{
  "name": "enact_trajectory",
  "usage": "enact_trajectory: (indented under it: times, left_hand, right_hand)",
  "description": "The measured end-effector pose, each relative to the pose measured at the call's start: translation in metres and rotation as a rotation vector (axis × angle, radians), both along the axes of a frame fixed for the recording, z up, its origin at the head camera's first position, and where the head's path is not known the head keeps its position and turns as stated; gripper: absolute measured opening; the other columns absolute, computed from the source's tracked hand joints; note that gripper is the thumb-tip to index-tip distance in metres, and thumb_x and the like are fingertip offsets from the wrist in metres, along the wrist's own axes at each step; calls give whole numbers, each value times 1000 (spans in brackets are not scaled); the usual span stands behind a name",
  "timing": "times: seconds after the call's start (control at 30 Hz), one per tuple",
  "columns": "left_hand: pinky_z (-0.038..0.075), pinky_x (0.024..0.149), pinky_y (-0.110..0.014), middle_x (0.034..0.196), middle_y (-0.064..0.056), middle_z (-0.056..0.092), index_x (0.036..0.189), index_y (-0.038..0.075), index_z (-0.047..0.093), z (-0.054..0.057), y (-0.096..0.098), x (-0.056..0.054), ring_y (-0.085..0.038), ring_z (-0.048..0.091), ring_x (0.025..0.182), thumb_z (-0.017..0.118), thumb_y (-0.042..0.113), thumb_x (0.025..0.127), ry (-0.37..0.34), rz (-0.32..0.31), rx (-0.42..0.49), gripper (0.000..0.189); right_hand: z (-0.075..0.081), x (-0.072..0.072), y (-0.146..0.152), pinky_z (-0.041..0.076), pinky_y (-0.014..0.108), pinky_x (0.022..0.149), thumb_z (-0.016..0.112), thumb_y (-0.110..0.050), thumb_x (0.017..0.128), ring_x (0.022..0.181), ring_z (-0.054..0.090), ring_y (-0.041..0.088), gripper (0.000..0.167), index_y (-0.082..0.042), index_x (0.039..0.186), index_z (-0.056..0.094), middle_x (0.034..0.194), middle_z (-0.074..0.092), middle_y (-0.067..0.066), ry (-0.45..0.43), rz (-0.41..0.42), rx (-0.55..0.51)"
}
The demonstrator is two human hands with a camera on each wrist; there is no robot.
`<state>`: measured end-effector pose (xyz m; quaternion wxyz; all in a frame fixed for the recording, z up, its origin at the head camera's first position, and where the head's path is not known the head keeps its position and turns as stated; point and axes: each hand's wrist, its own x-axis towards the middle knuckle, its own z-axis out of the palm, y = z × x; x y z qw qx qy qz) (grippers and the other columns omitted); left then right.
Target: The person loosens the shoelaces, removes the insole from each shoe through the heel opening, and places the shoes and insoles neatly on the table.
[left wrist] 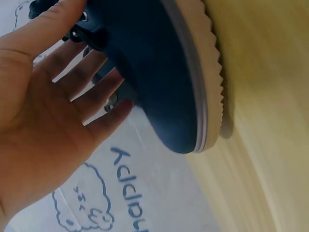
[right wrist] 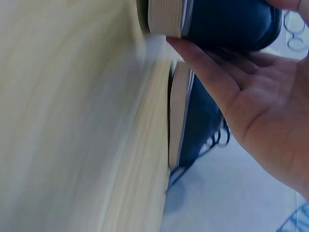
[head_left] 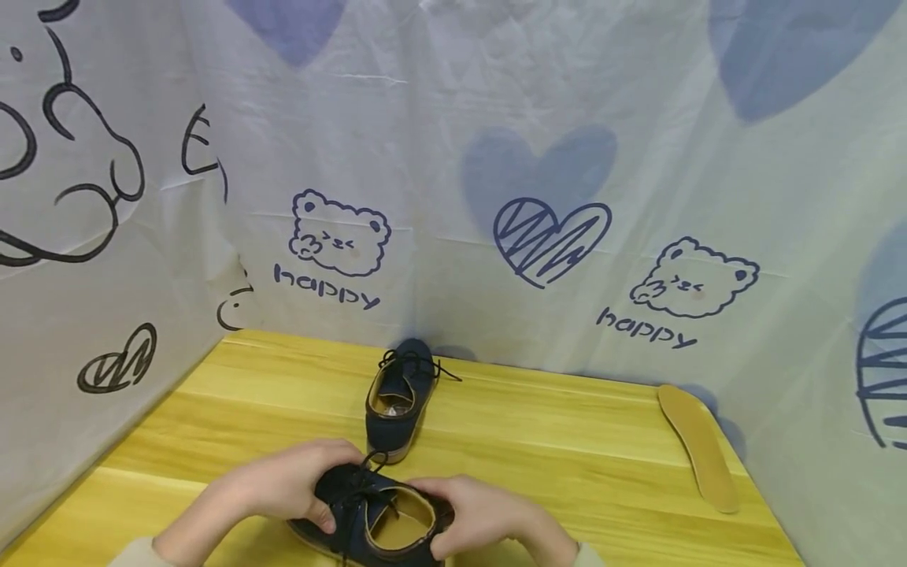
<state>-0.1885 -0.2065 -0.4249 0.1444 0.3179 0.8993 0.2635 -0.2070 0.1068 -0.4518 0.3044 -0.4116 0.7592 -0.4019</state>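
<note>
A dark navy lace-up shoe (head_left: 357,516) with a tan lining lies crosswise at the near edge of the head view, its toe toward the left. My left hand (head_left: 301,476) holds it over the front part, thumb on the near side and fingers on the far side. At the heel, my right hand (head_left: 489,512) grips it between thumb and fingers. The left wrist view shows the shoe's toe and jagged pale sole (left wrist: 210,82) beside my spread fingers. In the right wrist view the heel (right wrist: 227,24) sits between my thumb and fingers.
Just beyond the held shoe stands a matching shoe (head_left: 390,433), toe toward the back wall, its black laces loose. A tan insole (head_left: 697,449) lies on the right of the yellow wood-grain table (head_left: 553,441). Printed white sheets (head_left: 439,173) enclose the back and sides.
</note>
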Motion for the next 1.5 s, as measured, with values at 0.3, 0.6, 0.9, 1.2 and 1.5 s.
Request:
enact_trajectory:
  times: [0.3, 0.6, 0.9, 1.2, 1.5]
  left_hand:
    - [52, 100, -43, 125, 6, 62, 131, 14, 65, -11, 40, -1, -19, 61, 119, 94, 43, 72, 111, 12, -35, 71]
    - [55, 90, -43, 125, 3, 62, 131, 12, 65, -16, 79, -5, -21, 61, 114, 91, 53, 73, 186, 42, -83, 76]
    - [54, 80, -39, 117, 4, 63, 129, 15, 66, -18, 114, -12, -17, 60, 102, 91, 53, 70, 235, 83, -75, 74]
    - [55, 81, -41, 116, 2, 63, 132, 13, 65, -29, 136, -26, -21, 61, 107, 91, 54, 71, 267, 151, -48, 77]
    - [50, 70, -36, 97, 7, 59, 117, 17, 67, -28, 141, -31, -13, 56, 88, 97, 50, 64, 250, 185, -4, 70]
  right_hand:
    - [3, -12, 46, 48, 21, 100, 71, -9, 82, 117, 60, 5, 75, -4, 153, 48, 138, 61, 1, -139, -45, -18]
    - [2, -22, 93, 50, 25, 99, 69, -3, 83, 115, 66, 17, 66, 3, 147, 53, 135, 63, 14, -129, -105, -50]
    - [9, -36, 120, 47, 27, 105, 72, -6, 84, 128, 60, 30, 73, 4, 151, 47, 148, 55, 21, -91, -102, -63]
    - [20, -34, 95, 53, 43, 101, 72, -17, 100, 124, 63, 38, 44, -6, 141, 61, 138, 63, 20, 146, -351, -123]
    - [25, -27, 73, 57, 45, 94, 78, -10, 94, 106, 68, 19, 23, -14, 117, 76, 114, 72, -1, 405, -334, -136]
